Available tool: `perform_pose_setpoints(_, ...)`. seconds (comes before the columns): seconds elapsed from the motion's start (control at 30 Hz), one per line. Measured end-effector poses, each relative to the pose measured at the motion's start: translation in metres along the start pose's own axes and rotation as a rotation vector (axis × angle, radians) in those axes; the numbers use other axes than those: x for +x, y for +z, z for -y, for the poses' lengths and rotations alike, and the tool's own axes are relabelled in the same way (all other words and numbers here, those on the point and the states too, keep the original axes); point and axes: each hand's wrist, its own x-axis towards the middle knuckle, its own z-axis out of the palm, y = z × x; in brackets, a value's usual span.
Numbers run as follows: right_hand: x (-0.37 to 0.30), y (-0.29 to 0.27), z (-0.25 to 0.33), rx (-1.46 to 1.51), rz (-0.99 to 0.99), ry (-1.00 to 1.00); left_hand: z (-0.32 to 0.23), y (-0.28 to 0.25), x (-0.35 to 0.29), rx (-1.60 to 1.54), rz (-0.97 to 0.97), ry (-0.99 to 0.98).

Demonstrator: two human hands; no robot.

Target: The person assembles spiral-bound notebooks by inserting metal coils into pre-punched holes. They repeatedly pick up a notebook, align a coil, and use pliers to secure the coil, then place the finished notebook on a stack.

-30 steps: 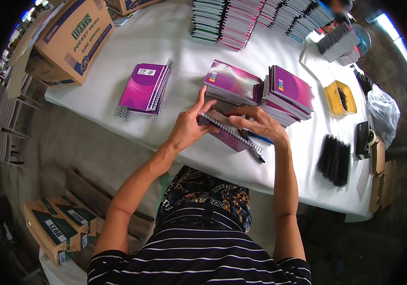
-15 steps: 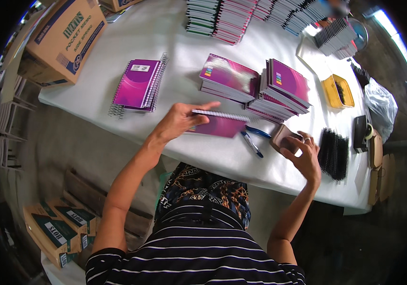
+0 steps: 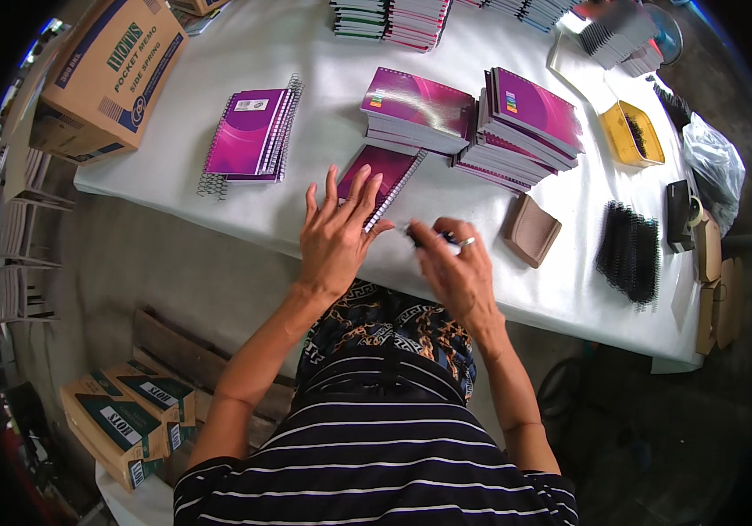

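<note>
A small purple notebook (image 3: 374,167) with a light spiral along its right edge lies flat near the table's front edge. My left hand (image 3: 334,235) rests over its lower left part, fingers spread, thumb by the lower end of the spiral. Close to that end, my right hand (image 3: 456,267) has its fingers closed around a small dark hand tool (image 3: 411,232); motion blur and fingers hide most of it. Behind the notebook stand a stack of purple notebooks (image 3: 420,101) without visible spirals and a taller, uneven purple stack (image 3: 534,110).
A brown curved block (image 3: 532,230), a heap of black spirals (image 3: 628,254) and a yellow tub (image 3: 630,131) lie to the right. At left are spiral-bound purple notebooks (image 3: 249,145) and a large carton (image 3: 108,79). More notebook stacks (image 3: 415,19) stand at the back.
The notebook has gone from my lifted left hand to flat on the table, its spiral turned to the right. My right hand has moved left from the brown block and closed around a tool.
</note>
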Motion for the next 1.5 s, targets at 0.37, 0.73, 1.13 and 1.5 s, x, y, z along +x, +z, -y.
perform_pose_setpoints(0.37, 0.011, 0.01, 0.015, 0.405, 0.24, 0.232, -0.005, 0.004, -0.001, -0.019, -0.064, -0.032)
perform_pose_setpoints(0.73, 0.029, 0.013, 0.027, 0.099, 0.028, -0.089, 0.007, -0.009, 0.003, -0.005, -0.075, -0.027)
perform_pose_setpoints(1.13, 0.051, -0.024, 0.01, 0.68, 0.467, 0.237, 0.007, -0.064, 0.007, 0.06, -0.117, -0.012)
perform_pose_setpoints(1.5, 0.046, -0.005, -0.043, -0.11, -0.001, 0.077, 0.127, -0.081, 0.038, 0.282, 0.241, -0.232)
